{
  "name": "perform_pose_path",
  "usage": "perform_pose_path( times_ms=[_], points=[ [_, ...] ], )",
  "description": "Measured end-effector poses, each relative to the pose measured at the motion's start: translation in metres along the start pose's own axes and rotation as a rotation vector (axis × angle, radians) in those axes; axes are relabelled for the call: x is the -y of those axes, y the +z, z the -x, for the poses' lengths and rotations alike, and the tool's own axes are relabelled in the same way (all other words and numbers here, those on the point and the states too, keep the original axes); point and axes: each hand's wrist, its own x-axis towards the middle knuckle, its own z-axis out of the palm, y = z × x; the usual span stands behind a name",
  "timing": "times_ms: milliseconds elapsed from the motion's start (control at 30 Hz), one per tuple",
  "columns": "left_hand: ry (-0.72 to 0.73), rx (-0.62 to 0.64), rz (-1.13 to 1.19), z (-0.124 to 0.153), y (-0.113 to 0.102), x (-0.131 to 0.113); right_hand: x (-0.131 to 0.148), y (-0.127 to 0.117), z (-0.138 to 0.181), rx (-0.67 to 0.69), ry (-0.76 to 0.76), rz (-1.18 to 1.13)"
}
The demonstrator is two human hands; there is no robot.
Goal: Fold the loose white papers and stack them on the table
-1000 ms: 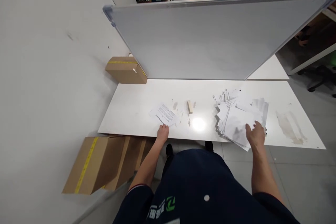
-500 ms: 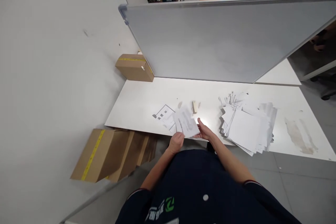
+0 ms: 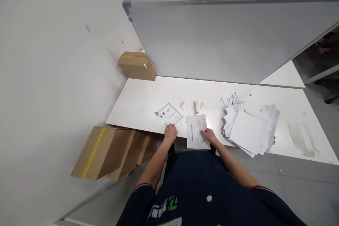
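My right hand (image 3: 209, 136) holds a printed sheet (image 3: 196, 132) by its right edge, thumb on top and the other fingers hidden beneath. That sheet overhangs the front edge of the table. My left hand (image 3: 171, 133) is at the lower corner of a certificate (image 3: 170, 113) with a dark border, its fingers closed at the paper's edge. The certificate lies flat and turned at an angle. Just beyond the printed sheet is a small cream block (image 3: 196, 107), possibly a stapler.
A messy stack of papers (image 3: 250, 127) sits on the white table (image 3: 137, 102) to the right. Behind stands a whiteboard-like panel (image 3: 201, 39). One cardboard box (image 3: 137, 67) is at the back left; more boxes (image 3: 92, 152) stand below the left front edge.
My left hand has let go of the printed sheet and moved left to the certificate. The printed sheet has shifted right and straightened in my right hand, uncovering more of the certificate.
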Motion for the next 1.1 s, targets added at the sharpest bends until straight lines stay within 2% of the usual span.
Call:
perform_pose_path(
  times_ms=[133, 233, 333, 400, 433, 500, 600, 667, 767, 833, 900, 967, 1033, 1100],
  points=[
    [0.020, 0.096, -0.065, -0.015, -0.002, -0.004, 0.000, 0.002, 0.003, -0.018, -0.018, -0.043],
    [-0.071, 0.087, -0.008, -0.022, -0.008, 0.004, 0.002, 0.004, 0.004, -0.020, -0.028, -0.092],
    [-0.244, -0.035, 0.125, -0.025, -0.018, 0.016, 0.004, 0.007, 0.003, 0.019, -0.016, -0.193],
    [-0.259, -0.169, 0.205, -0.019, -0.022, 0.021, 0.005, 0.009, 0.001, 0.072, 0.021, -0.288],
    [-0.211, -0.228, 0.235, -0.013, -0.023, 0.021, 0.007, 0.010, 0.000, 0.105, 0.050, -0.336],
    [-0.026, -0.283, 0.272, 0.002, -0.020, 0.016, 0.010, 0.012, -0.004, 0.174, 0.121, -0.421],
    [0.325, -0.216, 0.241, 0.025, -0.009, -0.001, 0.017, 0.013, -0.010, 0.243, 0.224, -0.548],
    [0.487, -0.143, 0.176, 0.035, -0.001, -0.012, 0.020, 0.014, -0.012, 0.254, 0.277, -0.638],
    [0.613, -0.069, 0.138, 0.042, 0.008, -0.023, 0.022, 0.015, -0.014, 0.274, 0.281, -0.695],
    [0.646, -0.026, 0.173, 0.043, 0.010, -0.025, 0.020, 0.016, -0.016, 0.259, 0.223, -0.634],
    [0.627, 0.005, 0.259, 0.045, 0.010, -0.025, 0.017, 0.017, -0.017, 0.188, 0.150, -0.509],
    [0.529, 0.013, 0.414, 0.045, 0.009, -0.024, 0.014, 0.018, -0.017, 0.118, 0.095, -0.383],
    [0.306, -0.005, 0.652, 0.043, 0.007, -0.022, 0.012, 0.018, -0.014, 0.100, 0.046, -0.304],
    [-0.020, -0.049, 0.932, 0.036, 0.005, -0.019, 0.013, 0.017, -0.008, 0.120, -0.017, -0.286]
  ],
)
